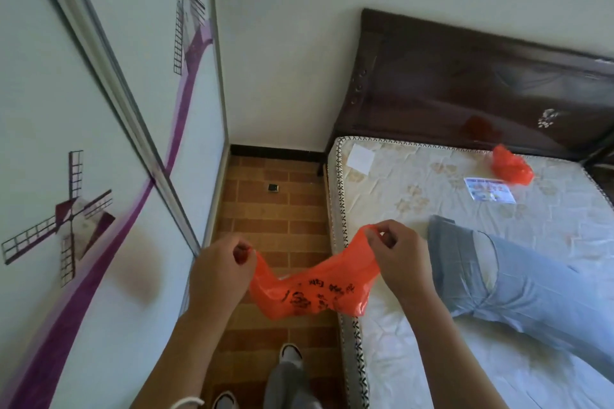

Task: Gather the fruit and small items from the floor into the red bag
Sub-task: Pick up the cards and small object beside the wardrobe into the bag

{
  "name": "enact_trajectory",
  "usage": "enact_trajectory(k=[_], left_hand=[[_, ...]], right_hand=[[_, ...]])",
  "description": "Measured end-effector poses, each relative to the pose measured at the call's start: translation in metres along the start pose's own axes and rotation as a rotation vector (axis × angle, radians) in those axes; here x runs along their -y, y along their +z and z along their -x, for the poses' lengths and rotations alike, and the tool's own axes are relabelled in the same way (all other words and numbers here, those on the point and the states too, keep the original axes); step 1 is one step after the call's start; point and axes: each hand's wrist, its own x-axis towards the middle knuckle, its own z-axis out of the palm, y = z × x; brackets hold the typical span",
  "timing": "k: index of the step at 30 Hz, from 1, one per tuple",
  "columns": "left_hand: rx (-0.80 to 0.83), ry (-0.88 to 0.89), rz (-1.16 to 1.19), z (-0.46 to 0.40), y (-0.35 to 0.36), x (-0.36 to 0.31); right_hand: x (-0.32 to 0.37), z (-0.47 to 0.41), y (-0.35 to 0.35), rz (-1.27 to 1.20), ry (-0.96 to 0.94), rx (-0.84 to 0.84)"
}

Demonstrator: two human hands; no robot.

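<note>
We are pinching the red bag (309,292) open with both the left hand (221,271) and right hand (398,256), needing next to stoop toward the floor (275,209) items

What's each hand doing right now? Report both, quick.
Left hand: fingers pinch one handle of the red bag.
Right hand: fingers pinch the bag's other handle.

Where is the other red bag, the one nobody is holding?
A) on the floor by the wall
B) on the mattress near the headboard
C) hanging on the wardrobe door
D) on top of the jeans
B: the second red bag lies crumpled on the mattress close to the dark headboard, apart from the jeans.
</note>
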Motion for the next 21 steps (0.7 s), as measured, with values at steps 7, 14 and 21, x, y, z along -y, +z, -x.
enact_trajectory(k=[7,14,21], left_hand=[[0.048,-0.083,-0.061,-0.026,0.043,0.007],[0.140,-0.207,-0.105,-0.027,0.112,0.047],[0.194,-0.275,-0.103,-0.024,0.180,0.106]], right_hand=[[-0.049,-0.056,0.045,0.006,0.032,0.147],[-0.111,-0.091,0.113,0.046,0.041,0.317],[-0.166,-0.082,0.199,0.087,0.051,0.430]])
